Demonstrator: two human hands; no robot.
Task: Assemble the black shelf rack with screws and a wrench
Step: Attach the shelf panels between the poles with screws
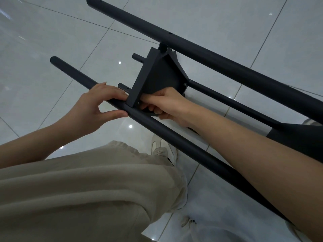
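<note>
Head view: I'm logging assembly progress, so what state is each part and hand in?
Left hand: grips the near pole, thumb underneath.
Right hand: fingers curled on the shelf panel's near corner; no wrench visible.
Shelf panel: on edge between the poles, one screw showing.
Near pole: slanted, panel corner against it.
Far pole: meets the panel's far corner.

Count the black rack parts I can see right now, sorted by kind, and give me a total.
Thick poles: 2
Thin long rod: 1
Short rod ends sticking out left of the plate: 2
Triangular plate: 1
Total: 6
</note>
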